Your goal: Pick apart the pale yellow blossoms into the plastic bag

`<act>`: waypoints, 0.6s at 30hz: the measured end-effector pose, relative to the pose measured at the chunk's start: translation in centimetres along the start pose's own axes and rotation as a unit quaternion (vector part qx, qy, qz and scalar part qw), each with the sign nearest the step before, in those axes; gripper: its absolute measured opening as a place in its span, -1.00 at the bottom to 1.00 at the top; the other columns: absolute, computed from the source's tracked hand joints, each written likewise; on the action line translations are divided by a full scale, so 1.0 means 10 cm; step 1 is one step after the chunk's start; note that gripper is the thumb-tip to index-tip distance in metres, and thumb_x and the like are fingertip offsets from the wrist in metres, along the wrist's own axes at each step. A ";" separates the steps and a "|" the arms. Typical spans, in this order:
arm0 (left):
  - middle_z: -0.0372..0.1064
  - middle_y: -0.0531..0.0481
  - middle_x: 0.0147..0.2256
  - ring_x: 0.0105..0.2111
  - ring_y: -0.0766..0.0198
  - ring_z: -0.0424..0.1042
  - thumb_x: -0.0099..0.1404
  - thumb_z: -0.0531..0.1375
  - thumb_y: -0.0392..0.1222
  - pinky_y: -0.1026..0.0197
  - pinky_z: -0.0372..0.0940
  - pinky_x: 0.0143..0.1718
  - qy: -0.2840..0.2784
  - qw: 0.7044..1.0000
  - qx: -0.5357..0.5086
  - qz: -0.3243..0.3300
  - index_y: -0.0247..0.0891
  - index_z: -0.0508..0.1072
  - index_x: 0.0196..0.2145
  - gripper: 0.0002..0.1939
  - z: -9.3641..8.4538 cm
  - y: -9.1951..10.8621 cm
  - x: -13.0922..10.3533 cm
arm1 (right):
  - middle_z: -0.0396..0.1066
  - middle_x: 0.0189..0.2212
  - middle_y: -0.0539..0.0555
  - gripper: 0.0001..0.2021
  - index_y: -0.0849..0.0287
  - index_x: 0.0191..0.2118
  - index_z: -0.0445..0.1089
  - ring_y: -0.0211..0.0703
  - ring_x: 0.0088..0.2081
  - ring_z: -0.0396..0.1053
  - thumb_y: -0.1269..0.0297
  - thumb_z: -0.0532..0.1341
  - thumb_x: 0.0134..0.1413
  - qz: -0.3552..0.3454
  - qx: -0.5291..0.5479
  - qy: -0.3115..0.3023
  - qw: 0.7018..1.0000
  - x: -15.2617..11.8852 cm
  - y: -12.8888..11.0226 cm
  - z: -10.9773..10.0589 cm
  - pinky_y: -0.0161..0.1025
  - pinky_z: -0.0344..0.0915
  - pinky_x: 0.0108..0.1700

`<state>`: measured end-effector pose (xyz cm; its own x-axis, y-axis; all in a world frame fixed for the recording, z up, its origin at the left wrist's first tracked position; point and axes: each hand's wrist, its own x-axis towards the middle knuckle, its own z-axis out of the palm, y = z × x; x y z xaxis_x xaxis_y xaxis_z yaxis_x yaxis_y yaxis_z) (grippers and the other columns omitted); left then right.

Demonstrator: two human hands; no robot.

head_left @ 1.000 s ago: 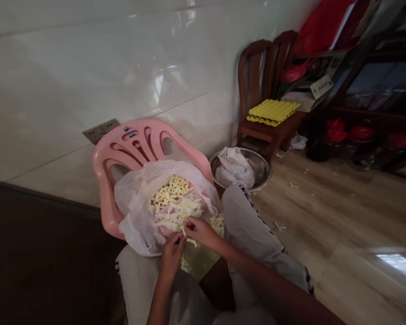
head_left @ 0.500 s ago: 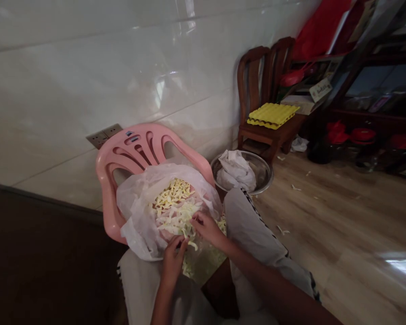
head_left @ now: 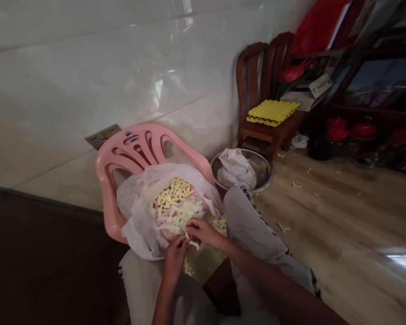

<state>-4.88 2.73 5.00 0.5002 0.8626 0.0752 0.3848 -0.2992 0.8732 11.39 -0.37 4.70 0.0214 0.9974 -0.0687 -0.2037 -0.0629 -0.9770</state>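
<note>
Left hand [head_left: 174, 253] and right hand [head_left: 203, 233] pinch a pale strip [head_left: 195, 245], perhaps vegetable, between them; beyond both lies an open plastic bag [head_left: 138, 225].

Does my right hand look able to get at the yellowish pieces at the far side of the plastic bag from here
Likely yes: the plastic bag is spread open, and only paler pieces seem to lie between your right hand and the yellowish pieces. It appears busy pinching a pale strip, though.
</note>
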 end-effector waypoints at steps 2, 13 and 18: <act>0.47 -0.02 -0.39 -0.33 0.16 0.43 0.26 0.17 0.11 0.18 0.32 -0.23 0.000 1.000 -0.006 -0.002 -0.23 0.55 -0.39 -0.65 0.00 0.02 0.00 | 0.25 -0.60 -0.11 -0.72 0.18 -0.38 0.34 -0.33 -0.57 0.20 0.04 0.24 0.09 -0.005 0.012 0.000 1.000 0.01 0.01 0.00 -0.39 0.13 -0.53; 0.45 0.00 -0.41 -0.33 0.16 0.42 0.26 0.16 0.12 0.20 0.32 -0.24 0.008 1.000 -0.008 -0.012 -0.22 0.52 -0.41 -0.65 0.00 0.04 0.00 | 0.24 -0.59 -0.11 -0.80 0.17 -0.37 0.30 -0.32 -0.57 0.19 0.13 0.19 0.12 -0.017 0.032 0.007 0.999 0.05 0.07 0.02 -0.38 0.12 -0.53; 0.43 0.00 -0.42 -0.37 0.18 0.41 0.26 0.17 0.10 0.21 0.31 -0.28 0.003 1.000 0.010 -0.003 -0.22 0.53 -0.41 -0.66 0.01 0.02 -0.01 | 0.28 -0.51 -0.09 -0.93 0.16 -0.39 0.28 -0.30 -0.47 0.25 0.32 0.16 0.09 -0.066 -0.081 0.056 0.993 0.02 0.08 0.04 -0.37 0.14 -0.43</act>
<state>-4.80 2.60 5.09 0.4926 0.8672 0.0728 0.4031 -0.3015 0.8641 10.85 -0.20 4.03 0.1476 0.9879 0.0481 -0.0329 0.0535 -0.9980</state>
